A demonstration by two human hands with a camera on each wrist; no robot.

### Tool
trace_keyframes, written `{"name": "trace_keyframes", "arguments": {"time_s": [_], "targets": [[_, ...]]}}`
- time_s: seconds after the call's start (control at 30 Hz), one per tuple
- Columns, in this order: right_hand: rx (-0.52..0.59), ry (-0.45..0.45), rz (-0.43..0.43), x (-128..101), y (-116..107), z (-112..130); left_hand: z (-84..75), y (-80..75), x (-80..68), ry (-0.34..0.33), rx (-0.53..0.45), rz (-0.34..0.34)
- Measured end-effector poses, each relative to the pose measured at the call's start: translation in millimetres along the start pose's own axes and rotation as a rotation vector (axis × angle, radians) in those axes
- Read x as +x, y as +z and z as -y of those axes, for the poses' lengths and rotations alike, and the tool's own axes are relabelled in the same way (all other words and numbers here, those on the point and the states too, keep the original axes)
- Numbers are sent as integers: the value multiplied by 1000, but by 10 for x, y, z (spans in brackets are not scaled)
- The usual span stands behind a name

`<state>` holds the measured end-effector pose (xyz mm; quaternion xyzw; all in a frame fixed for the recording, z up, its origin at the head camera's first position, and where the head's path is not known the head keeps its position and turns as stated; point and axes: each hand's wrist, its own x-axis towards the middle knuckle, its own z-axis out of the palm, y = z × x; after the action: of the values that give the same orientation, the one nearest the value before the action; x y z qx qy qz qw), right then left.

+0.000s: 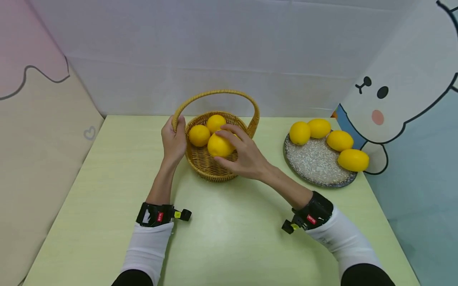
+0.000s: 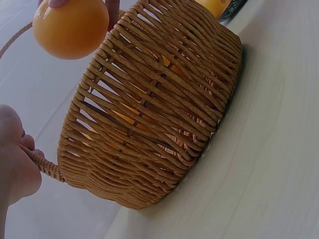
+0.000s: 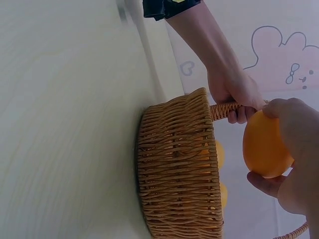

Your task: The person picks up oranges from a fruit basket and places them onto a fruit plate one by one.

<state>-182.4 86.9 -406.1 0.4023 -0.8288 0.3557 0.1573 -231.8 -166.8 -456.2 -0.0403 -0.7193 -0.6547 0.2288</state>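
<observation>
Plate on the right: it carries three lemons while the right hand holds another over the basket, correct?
Not quite. The plate carries four lemons, not three, as the head view shows. The right hand does hold a lemon over the basket.

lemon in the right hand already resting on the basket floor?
No: the right wrist view shows the yellow lemon gripped in the right hand, above the rim of the woven wicker basket.

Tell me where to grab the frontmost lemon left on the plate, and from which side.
Take the frontmost lemon across its short middle, from above. It lies on its side on the right rim of the plate, long axis roughly left-right, so fingers should close front-to-back. Its top is clear; the next lemon sits close behind, so keep the rear finger tight, probably.
</observation>
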Motion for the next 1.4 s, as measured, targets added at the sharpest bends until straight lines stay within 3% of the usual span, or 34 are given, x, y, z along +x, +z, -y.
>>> {"name": "trace_keyframes", "arguments": {"time_s": [0.7, 1.4], "targets": [[6, -23, -133, -196, -223, -54, -17, 12, 19, 15, -1, 12], [-18, 79, -227, -503, -519, -194, -9, -6, -1, -8, -9, 3]]}}
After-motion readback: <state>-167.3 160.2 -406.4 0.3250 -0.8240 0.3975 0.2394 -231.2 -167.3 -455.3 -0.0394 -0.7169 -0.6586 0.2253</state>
